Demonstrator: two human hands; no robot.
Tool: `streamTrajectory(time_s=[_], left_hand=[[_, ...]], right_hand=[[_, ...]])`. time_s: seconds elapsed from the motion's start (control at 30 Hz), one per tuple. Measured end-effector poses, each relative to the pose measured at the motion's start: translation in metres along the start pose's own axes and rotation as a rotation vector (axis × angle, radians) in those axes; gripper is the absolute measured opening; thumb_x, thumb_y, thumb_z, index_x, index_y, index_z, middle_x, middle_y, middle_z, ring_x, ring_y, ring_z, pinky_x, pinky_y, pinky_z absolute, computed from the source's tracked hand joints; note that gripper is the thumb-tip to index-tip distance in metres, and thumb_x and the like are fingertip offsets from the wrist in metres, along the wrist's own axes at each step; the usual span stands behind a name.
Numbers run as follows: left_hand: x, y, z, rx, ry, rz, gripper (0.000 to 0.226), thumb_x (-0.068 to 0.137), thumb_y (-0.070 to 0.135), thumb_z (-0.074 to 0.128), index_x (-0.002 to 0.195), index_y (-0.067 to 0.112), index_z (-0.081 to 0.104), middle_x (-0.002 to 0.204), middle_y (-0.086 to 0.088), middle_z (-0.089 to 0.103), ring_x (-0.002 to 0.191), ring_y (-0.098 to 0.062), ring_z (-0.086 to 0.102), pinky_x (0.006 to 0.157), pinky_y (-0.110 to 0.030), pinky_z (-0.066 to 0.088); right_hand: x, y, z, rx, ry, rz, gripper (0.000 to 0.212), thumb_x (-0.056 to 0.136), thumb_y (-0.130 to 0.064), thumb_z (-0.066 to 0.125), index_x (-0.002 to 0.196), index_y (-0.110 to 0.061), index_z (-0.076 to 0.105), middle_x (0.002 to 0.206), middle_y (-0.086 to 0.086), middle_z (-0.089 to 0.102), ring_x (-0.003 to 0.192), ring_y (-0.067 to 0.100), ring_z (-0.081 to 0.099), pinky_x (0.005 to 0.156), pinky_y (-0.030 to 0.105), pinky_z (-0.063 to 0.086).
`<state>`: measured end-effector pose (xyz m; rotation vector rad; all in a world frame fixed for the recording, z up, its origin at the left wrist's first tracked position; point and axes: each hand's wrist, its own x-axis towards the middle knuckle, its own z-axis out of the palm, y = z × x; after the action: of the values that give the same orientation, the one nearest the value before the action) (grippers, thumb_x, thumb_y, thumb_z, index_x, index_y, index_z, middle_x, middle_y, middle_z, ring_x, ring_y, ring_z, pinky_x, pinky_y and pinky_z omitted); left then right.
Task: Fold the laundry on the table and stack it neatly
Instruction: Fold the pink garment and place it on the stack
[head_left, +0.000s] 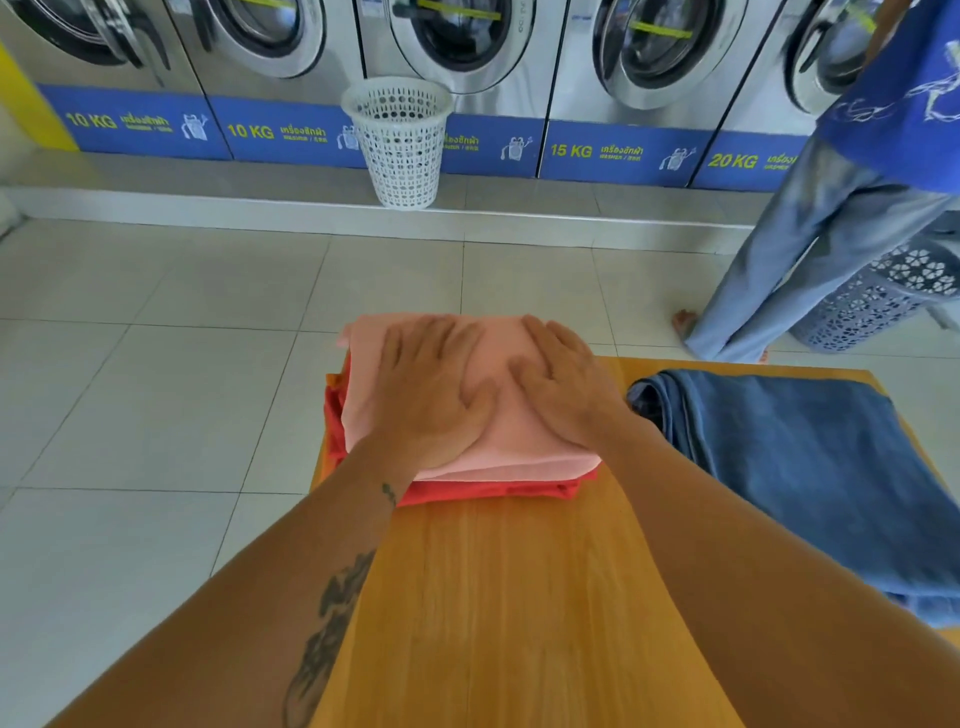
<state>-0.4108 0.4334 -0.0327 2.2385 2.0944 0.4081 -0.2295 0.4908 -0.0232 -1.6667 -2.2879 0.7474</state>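
Note:
A folded pale pink garment (498, 436) lies on top of a folded red garment (467, 491) at the far left corner of the wooden table (519, 597). My left hand (426, 395) and my right hand (566, 384) both rest flat on the pink garment, palms down and fingers spread, gripping nothing. Blue jeans (810, 467), loosely folded, lie on the right side of the table, just beside my right forearm.
A white perforated basket (400, 140) stands on the step before a row of washing machines (467, 47). Another person in a blue shirt and light jeans (810, 249) stands at the right beside a grey basket (878, 301). Tiled floor surrounds the table.

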Motion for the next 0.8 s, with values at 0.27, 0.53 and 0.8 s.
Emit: streamTrajectory(time_s=[0.27, 0.53, 0.8], left_hand=[[-0.010, -0.005, 0.000, 0.001, -0.009, 0.097, 0.072, 0.087, 0.069, 0.030, 0.150, 0.035, 0.027, 0.161, 0.003, 0.019, 0.150, -0.022, 0.010, 0.121, -0.049, -0.002], [-0.009, -0.008, 0.007, -0.064, 0.000, 0.087, 0.060, 0.098, 0.053, 0.014, 0.155, 0.034, 0.022, 0.164, 0.006, 0.018, 0.152, -0.017, 0.008, 0.120, -0.036, -0.012], [-0.002, -0.042, 0.005, -0.056, 0.061, -0.110, 0.064, 0.098, 0.048, 0.009, 0.151, 0.024, 0.036, 0.159, 0.001, 0.031, 0.149, -0.020, 0.020, 0.121, -0.050, 0.010]], right_hand=[[0.002, -0.013, 0.000, -0.111, 0.079, 0.031, 0.061, 0.098, -0.046, 0.021, 0.155, -0.022, 0.020, 0.162, 0.000, 0.023, 0.151, 0.020, 0.009, 0.118, 0.062, -0.001], [-0.009, -0.016, -0.008, -0.077, 0.123, -0.027, 0.058, 0.102, -0.038, 0.024, 0.156, -0.019, 0.018, 0.164, 0.003, 0.017, 0.151, 0.020, 0.012, 0.121, 0.055, 0.001], [-0.022, 0.000, 0.014, -0.116, 0.073, -0.001, 0.057, 0.098, -0.051, 0.015, 0.153, -0.037, 0.008, 0.164, 0.000, 0.012, 0.150, 0.025, 0.014, 0.116, 0.059, 0.019]])
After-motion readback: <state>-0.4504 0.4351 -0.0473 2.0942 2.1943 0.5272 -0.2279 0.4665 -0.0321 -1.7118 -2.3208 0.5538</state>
